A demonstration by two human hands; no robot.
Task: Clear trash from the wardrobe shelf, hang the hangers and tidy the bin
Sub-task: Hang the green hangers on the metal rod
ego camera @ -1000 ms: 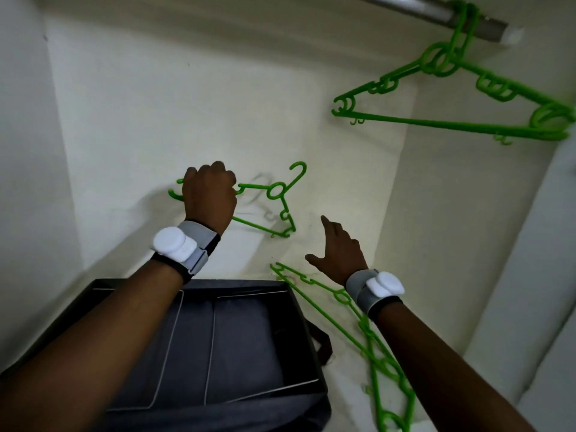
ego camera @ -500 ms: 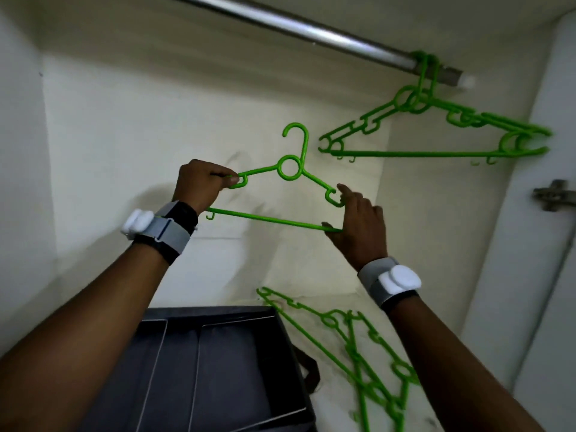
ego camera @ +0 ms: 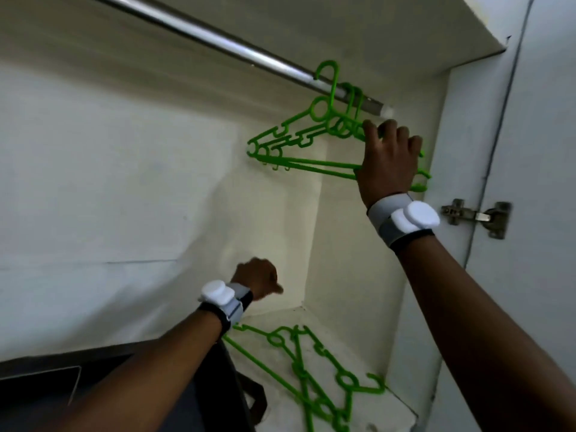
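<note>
Inside a pale wardrobe, a person's right hand (ego camera: 388, 160) steers a green hanger (ego camera: 299, 134) onto the metal rail (ego camera: 218, 37) — its hook looks to be over the bar, just beside two hooks already hanging near the rail's right end. The fingers are clamped around the hanger's right shoulder, palm turned away from the camera, arm stretched up and forward with a grey-and-white band at the wrist. The hung hangers (ego camera: 346, 126) sit bunched together, tilted down to the left, close to the side wall and the door hinge (ego camera: 477, 216).

The left hand (ego camera: 257, 277) hangs lower, over the back of the shelf (ego camera: 367, 400), fingers curled loosely with nothing in them; whether they are fully together cannot be told from behind. It is well clear of the rail.

By the look of things, the job is perhaps midway: some hangers are up, but a tangle of loose hangers (ego camera: 314, 378) lies on the shelf in the right corner, between the wall and a dark bin (ego camera: 62, 375) at lower left. No trash shows on the visible shelf — though the arms and the bin hide part of it. The bin's inside is mostly out of sight, so how tidy it is cannot be judged.
</note>
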